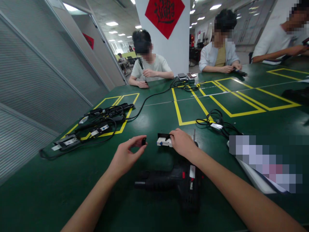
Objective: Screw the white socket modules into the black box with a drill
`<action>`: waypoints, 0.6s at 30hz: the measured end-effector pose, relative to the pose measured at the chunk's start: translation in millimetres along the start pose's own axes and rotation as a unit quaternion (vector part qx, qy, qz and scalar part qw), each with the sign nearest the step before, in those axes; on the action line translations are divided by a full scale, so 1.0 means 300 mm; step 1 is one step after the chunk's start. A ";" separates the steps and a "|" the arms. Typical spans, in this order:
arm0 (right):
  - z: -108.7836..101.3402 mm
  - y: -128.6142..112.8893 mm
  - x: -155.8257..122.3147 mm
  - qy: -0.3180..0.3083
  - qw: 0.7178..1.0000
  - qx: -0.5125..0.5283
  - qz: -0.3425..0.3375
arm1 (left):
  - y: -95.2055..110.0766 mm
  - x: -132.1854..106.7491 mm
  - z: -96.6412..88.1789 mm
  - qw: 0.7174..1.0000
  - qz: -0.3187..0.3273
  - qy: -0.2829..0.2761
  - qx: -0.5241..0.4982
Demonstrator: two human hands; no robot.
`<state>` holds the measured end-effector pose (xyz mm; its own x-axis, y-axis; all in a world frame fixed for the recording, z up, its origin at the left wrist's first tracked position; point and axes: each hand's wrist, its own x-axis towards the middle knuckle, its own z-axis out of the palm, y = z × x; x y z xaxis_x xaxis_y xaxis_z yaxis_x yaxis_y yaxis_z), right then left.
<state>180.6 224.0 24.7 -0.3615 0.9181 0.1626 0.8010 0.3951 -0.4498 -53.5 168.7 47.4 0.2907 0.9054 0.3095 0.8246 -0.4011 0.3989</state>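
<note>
on the green table [72,193], left hand [126,156] pinches a small black part [144,141]; right hand [181,142] grips a white unit [163,141] just beside it, drill [173,183] near.

A small black part [144,141], too small to make out in detail, sits pinched between fingertips above the green worktop [72,187]. Just to its right, a small white module [164,141] with a blue dot and a black piece on top lies flat on the worktop, touched on its right end.
</note>
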 end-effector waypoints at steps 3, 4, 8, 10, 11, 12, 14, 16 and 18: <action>0.003 -0.005 -0.002 0.002 1.000 -0.010 -0.001 | -0.108 -0.090 -0.071 0.996 -0.072 -0.058 0.006; 0.004 -0.006 -0.003 0.002 1.000 -0.014 -0.002 | -0.152 -0.122 -0.095 0.993 -0.092 -0.073 0.012; 0.009 -0.007 -0.004 0.003 1.000 -0.023 -0.002 | -0.316 -0.230 -0.188 0.983 -0.145 -0.111 0.029; 0.011 -0.004 -0.004 0.008 1.000 -0.023 -0.007 | -0.374 -0.262 -0.223 0.980 -0.160 -0.116 0.038; 0.012 -0.001 -0.004 0.011 1.000 -0.022 -0.011 | -0.395 -0.272 -0.234 0.978 -0.165 -0.118 0.041; 0.013 0.001 -0.004 0.014 1.000 -0.021 -0.014 | -0.410 -0.280 -0.242 0.978 -0.166 -0.120 0.042; 0.015 0.004 -0.004 0.017 0.999 -0.020 -0.018 | -0.431 -0.287 -0.247 0.978 -0.164 -0.124 0.041; 0.016 0.005 -0.004 0.014 1.000 -0.021 -0.017 | -0.439 -0.288 -0.246 0.979 -0.156 -0.124 0.040; 0.015 0.003 -0.003 0.009 1.000 -0.021 -0.012 | -0.438 -0.285 -0.247 0.982 -0.149 -0.112 0.042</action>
<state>179.6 223.3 20.3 -0.3720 0.9090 0.1881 0.8123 0.4168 -0.4080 -222.5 133.7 32.5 0.1218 0.9925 -0.0113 0.9238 -0.1092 0.3669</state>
